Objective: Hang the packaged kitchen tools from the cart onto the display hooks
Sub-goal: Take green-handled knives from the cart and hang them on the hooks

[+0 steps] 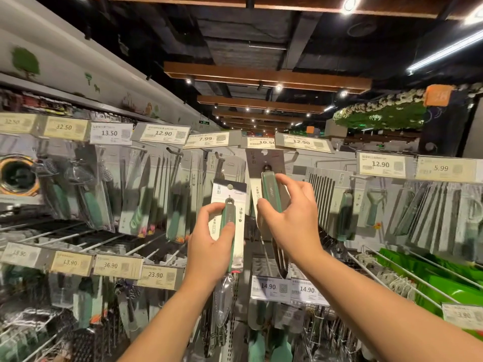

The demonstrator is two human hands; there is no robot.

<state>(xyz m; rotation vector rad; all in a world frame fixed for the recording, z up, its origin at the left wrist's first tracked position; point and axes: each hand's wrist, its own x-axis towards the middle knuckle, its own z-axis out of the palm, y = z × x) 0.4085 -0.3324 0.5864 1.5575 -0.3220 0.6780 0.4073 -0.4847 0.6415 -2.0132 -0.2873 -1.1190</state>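
Note:
My left hand [209,239] grips a packaged tool [231,202] with a green handle on a white card, held upright just left of centre, below the hooks. My right hand [290,218] holds a second packaged tool [266,165], a green-handled pair of tongs on a grey card. The top of that card reaches up to the hook under the 10.50 price tag [261,142]; whether its hole is on the hook I cannot tell. The tongs' dark tips [282,259] hang down below my right wrist. The cart is out of view.
Rows of similar green-handled tools hang on hooks to the left [136,194] and right [345,205]. Bare white hooks [78,235] stick out at lower left. Lower price tags [270,286] and more hanging tools sit below. Green packs [431,273] lie at lower right.

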